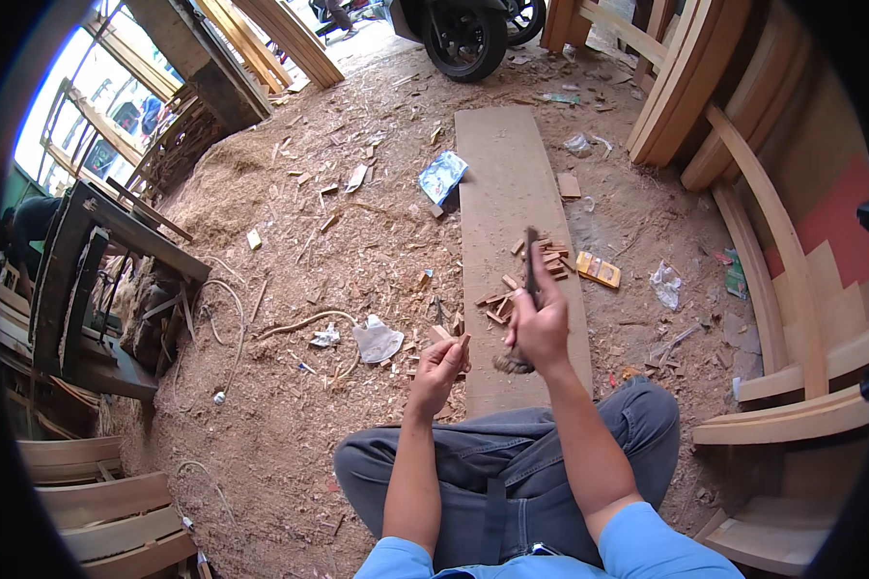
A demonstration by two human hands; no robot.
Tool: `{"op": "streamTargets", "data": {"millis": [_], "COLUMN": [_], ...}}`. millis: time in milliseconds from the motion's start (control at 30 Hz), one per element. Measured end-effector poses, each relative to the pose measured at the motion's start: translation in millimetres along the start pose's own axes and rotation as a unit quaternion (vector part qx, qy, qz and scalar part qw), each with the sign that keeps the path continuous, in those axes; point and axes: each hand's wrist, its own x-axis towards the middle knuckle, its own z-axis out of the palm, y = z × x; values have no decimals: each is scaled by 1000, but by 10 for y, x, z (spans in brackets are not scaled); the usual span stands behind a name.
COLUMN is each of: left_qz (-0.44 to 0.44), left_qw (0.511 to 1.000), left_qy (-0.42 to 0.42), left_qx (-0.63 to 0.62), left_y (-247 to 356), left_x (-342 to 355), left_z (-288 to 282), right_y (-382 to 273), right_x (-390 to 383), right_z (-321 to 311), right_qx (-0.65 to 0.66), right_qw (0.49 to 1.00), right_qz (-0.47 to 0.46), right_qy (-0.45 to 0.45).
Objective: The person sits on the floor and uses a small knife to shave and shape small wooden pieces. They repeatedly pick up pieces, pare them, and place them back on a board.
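Observation:
My left hand [436,378] is closed around a small wood piece [464,344] whose tip sticks up past the fingers, just left of the near end of a long flat board [512,159]. Over the board, my right hand [543,326] grips a dark hand tool [531,253]. Its narrow part points up and away from me, and a thick brownish end shows below the fist; its exact kind I cannot make out. Beyond and beside that fist, several small cut wood blocks [555,262] lie heaped on the board. Others sit near the left hand.
A yellow packet [599,270] lies at the board's right edge, a blue packet [442,178] at its left. Sawdust and chips cover the floor. Stacked timber frames [787,261] line the right; a dark frame [92,280] stands left. A motorbike wheel [465,43] is at the far end.

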Motion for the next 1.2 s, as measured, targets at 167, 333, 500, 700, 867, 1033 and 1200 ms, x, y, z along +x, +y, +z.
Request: {"op": "streamTargets", "data": {"millis": [167, 333, 500, 700, 867, 1033, 1200], "left_qz": [107, 107, 104, 127, 118, 107, 113], "left_qw": [975, 962, 956, 956, 965, 994, 990], "left_qy": [-21, -33, 59, 26, 23, 9, -16], "left_qx": [-195, -248, -267, -263, -233, -36, -82], "left_y": [-7, 19, 10, -28, -10, -2, -76], "left_x": [95, 96, 90, 94, 143, 129, 76], "left_z": [6, -58, -129, -235, -253, -126, -9], "right_y": [29, 275, 225, 261, 347, 346, 362], "right_x": [-15, -264, -440, -485, -480, -260, 16], "right_z": [-325, 6, 165, 196, 167, 189, -192], "right_qx": [9, 4, -201, -223, -219, -136, 28], "right_qw": [994, 970, 926, 926, 931, 983, 989], "right_qz": [99, 82, 29, -9, -8, 74, 98], "right_qy": [-33, -228, -319, -305, -294, -97, 110]}}
